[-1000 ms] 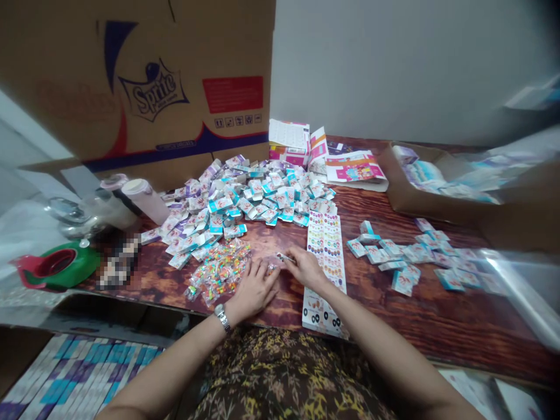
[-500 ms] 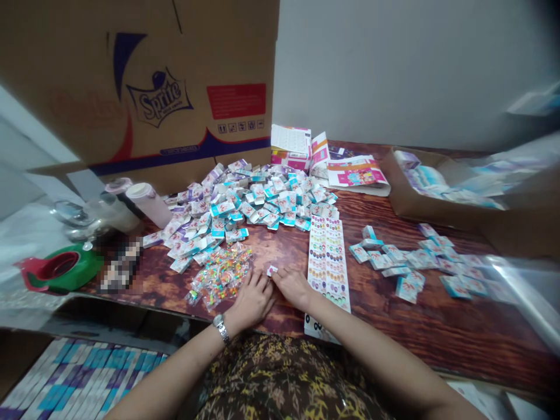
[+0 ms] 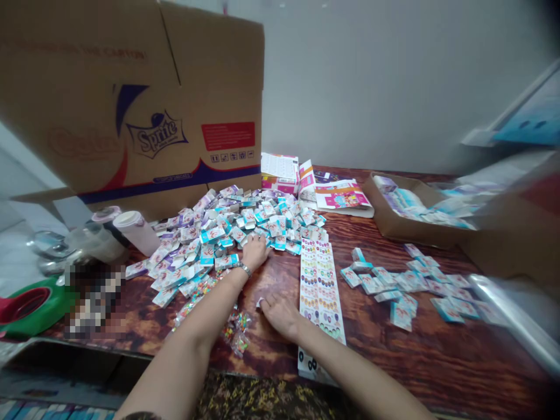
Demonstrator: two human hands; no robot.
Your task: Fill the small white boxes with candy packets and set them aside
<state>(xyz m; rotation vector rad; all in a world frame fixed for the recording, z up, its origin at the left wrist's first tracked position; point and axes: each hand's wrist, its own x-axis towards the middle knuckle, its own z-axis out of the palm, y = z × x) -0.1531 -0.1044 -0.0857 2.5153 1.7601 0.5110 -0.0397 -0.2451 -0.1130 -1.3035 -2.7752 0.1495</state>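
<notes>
My left hand (image 3: 256,252) reaches to the front of a heap of small white, blue and purple cardboard boxes (image 3: 212,234). Its fingers are bent down against the boxes; whatever is in them is hidden. Lower down, my right hand (image 3: 280,316) rests near the table surface, thumb and fingers pinched on a small white sticker (image 3: 261,302). Right beside that hand lies a long sheet of coloured round stickers (image 3: 318,286). Under my left forearm spread little clear packets of colourful candy (image 3: 240,341), partly covered by the arm.
A big carton (image 3: 161,111) stands behind the heap. Loose small boxes (image 3: 389,283) lie to the right, before an open cardboard tray (image 3: 406,233). A pale pink-white cup (image 3: 136,233) and a green tape roll (image 3: 41,309) are at left. Printed cardboard (image 3: 343,197) lies at the back.
My left hand has gone from beside my right hand forward to the heap of boxes. My right hand stays low with the sticker. The camera view has tilted up.
</notes>
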